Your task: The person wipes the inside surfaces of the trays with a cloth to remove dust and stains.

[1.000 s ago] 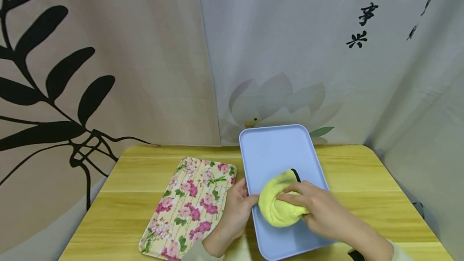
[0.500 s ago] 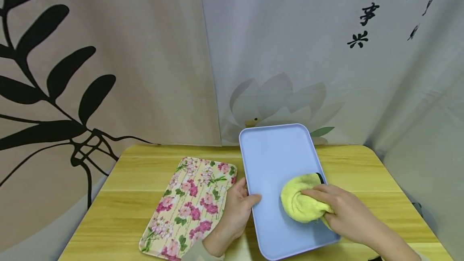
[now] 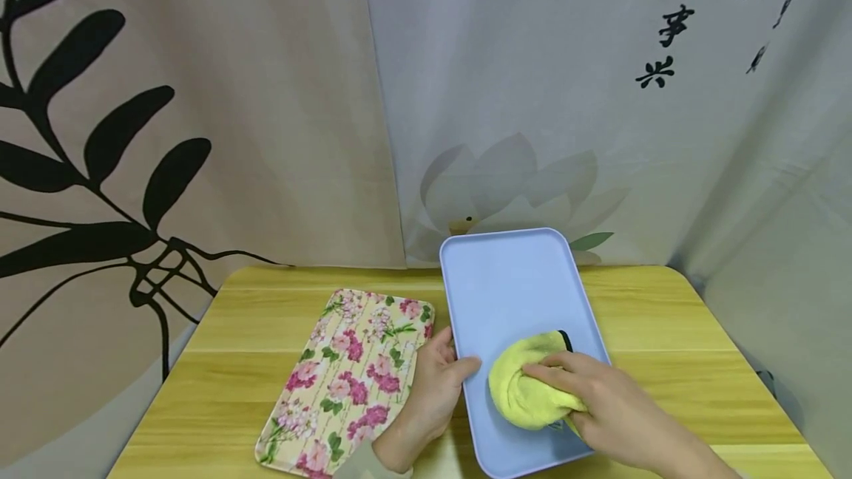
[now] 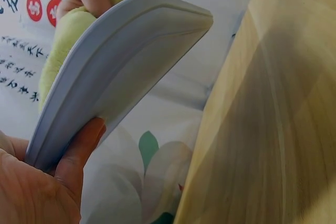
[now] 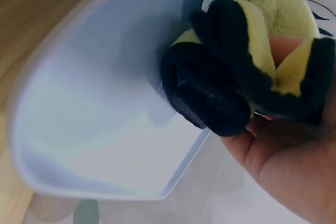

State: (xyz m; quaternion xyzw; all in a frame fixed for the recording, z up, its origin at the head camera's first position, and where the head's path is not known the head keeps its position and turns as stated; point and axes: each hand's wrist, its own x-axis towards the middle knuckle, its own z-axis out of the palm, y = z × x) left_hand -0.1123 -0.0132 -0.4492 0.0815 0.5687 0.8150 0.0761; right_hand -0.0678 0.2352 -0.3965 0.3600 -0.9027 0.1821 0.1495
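Note:
A light blue rectangular tray [image 3: 512, 279] is held tilted above the table, its inner face toward me. My left hand [image 3: 435, 383] grips its left long edge, thumb on the front; in the left wrist view the fingers [image 4: 84, 142] lie against the tray's underside [image 4: 131, 61]. My right hand [image 3: 599, 405] holds a bunched yellow cloth [image 3: 526, 383] against the lower middle of the tray. Dark edging on the cloth [image 5: 210, 93] shows in the right wrist view, folded over in several layers.
A second tray [image 3: 353, 375] with a pink floral pattern lies on the wood-grain table [image 3: 665, 331], left of my left hand. Behind the table hangs a printed curtain [image 3: 299, 94] with black leaves and brush characters.
With the cloth, my right hand first slid right across the tray, then came back left and a little lower. The left hand and the blue tray stay in place.

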